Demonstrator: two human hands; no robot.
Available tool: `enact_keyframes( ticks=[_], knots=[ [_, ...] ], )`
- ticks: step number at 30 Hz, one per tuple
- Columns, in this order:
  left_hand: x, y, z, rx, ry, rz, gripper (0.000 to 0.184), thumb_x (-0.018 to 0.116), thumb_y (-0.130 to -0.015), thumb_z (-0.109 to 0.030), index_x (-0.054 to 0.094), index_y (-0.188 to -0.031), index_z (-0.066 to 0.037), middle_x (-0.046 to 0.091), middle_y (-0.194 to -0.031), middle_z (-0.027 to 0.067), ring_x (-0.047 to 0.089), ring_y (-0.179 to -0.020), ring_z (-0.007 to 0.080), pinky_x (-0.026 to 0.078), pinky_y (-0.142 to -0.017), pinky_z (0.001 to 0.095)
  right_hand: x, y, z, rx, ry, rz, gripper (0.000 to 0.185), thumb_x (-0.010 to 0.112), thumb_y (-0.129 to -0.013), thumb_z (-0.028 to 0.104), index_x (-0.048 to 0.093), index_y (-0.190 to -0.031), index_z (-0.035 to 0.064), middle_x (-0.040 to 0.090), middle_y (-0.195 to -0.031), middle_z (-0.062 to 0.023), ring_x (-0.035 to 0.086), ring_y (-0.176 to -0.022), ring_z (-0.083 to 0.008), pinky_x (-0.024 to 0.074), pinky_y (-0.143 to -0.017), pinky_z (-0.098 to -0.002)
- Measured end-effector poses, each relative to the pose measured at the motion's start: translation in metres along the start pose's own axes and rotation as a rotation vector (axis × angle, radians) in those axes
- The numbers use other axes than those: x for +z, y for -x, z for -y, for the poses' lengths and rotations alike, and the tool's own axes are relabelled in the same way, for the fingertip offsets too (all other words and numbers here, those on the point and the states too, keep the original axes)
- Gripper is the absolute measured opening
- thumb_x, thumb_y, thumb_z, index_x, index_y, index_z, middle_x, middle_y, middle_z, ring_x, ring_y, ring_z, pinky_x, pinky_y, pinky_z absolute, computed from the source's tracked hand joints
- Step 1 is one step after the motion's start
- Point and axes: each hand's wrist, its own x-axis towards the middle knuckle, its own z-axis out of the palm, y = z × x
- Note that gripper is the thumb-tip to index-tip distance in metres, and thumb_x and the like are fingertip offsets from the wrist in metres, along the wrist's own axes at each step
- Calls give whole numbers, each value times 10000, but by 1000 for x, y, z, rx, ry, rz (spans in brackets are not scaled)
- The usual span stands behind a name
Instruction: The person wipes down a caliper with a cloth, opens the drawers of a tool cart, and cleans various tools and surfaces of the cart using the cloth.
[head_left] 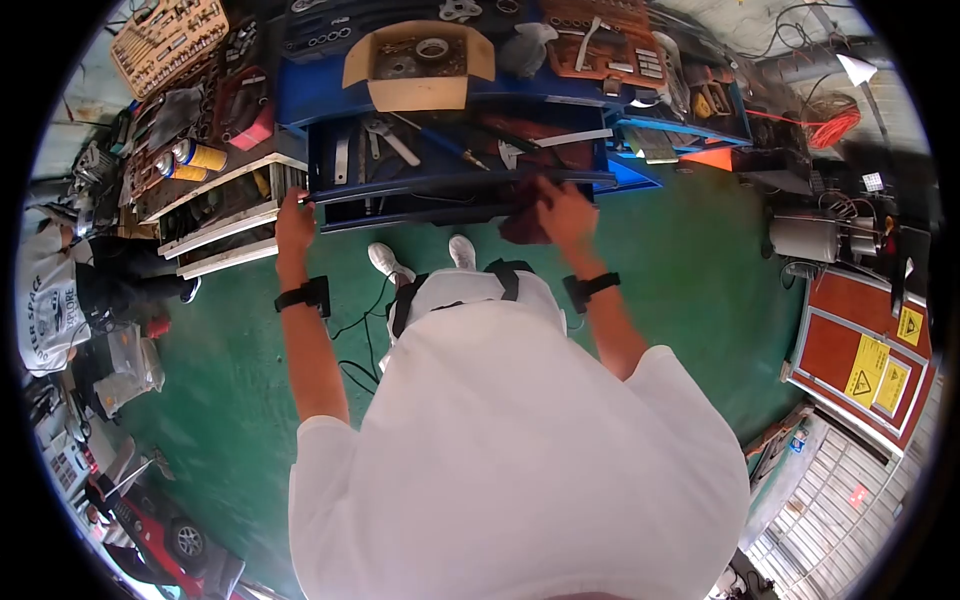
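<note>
My right hand (568, 215) is closed on a dark red cloth (525, 217), which hangs at the front of an open blue drawer (420, 184). My left hand (296, 222) is at the drawer's left front corner, its fingers curled over the edge. Inside the drawer lie a steel ruler (342, 160), an adjustable wrench (378, 130), a long blue-handled tool (440, 140) and a vernier caliper (560, 141). A second drawer (400, 214) shows partly open below it.
On the cabinet top are a cardboard box (419, 97) of small parts and an orange socket set case (600, 45). White-edged drawers (220, 232) jut out at left. A person (60, 295) is at far left. Cables (365, 335) lie near my feet.
</note>
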Motion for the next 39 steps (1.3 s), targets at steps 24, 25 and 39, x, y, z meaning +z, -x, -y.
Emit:
enact_keyframes(
  ticks=[24, 25, 39],
  knots=[
    [67, 137, -210, 349, 851, 283, 819, 801, -738, -109, 383, -1442, -75, 530, -1374, 199, 525, -1279, 377, 429, -1067, 415, -60, -2, 99, -591, -836, 113, 290, 552, -991, 258, 578, -1197, 55, 607, -1119, -167, 600, -1045, -373, 509, -858, -417],
    [53, 133, -209, 345, 734, 244, 786, 789, -726, -78, 415, -1417, -89, 564, -1327, 196, 560, -1239, 373, 458, -1035, 404, -61, -4, 99, -596, -837, 124, 290, 552, -991, 258, 578, -1197, 55, 607, -1119, -167, 600, -1045, -373, 509, -858, -417],
    [76, 87, -7, -94, 198, -345, 495, 765, -737, -121, 465, -1115, -10, 580, -1060, 261, 538, -1023, 504, 449, -898, 533, 45, 12, -38, -354, -130, 147, 423, 650, -833, 201, 601, -1214, 24, 559, -1214, -188, 606, -1051, -378, 537, -851, -487]
  ],
)
